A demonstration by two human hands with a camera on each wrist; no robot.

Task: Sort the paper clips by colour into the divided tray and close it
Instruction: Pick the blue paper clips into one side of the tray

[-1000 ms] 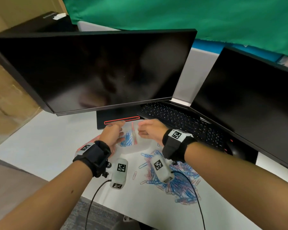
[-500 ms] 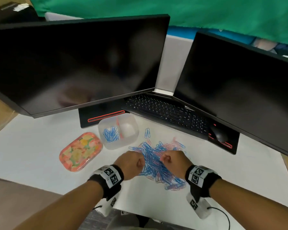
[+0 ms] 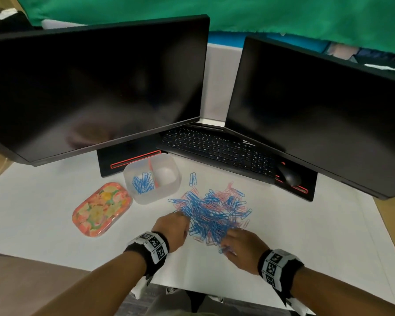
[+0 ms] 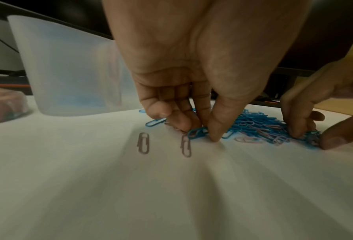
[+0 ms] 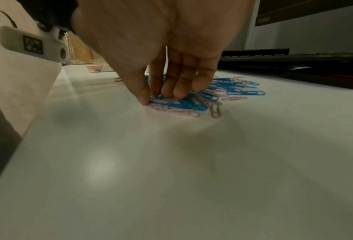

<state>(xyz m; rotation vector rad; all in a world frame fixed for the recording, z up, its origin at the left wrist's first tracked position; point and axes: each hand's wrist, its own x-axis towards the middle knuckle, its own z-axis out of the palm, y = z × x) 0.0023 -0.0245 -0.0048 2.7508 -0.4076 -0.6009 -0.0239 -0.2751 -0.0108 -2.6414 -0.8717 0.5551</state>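
A mixed pile of blue and pink paper clips (image 3: 212, 210) lies on the white table. Behind it to the left stands the translucent divided tray (image 3: 169, 192); blue clips (image 3: 143, 183) fill its left compartment and the right one looks empty. The tray's floral lid (image 3: 102, 208) lies to its left. My left hand (image 4: 200, 129) pinches a blue clip (image 4: 195, 133) at the pile's left edge. My right hand (image 5: 153, 99) pinches blue clips (image 5: 161, 101) at the pile's near edge, thumb against fingertips.
Two dark monitors (image 3: 96, 87) hang over the back of the table, with a keyboard (image 3: 214, 149) and mouse (image 3: 289, 175) under them. Two loose pink clips (image 4: 143, 145) lie just left of the pile. The table's near edge (image 3: 192, 290) runs below my wrists.
Both hands have come back from the tray to the pile. Half a second ago they hung as fists above it; now their fingertips are down in the clips.
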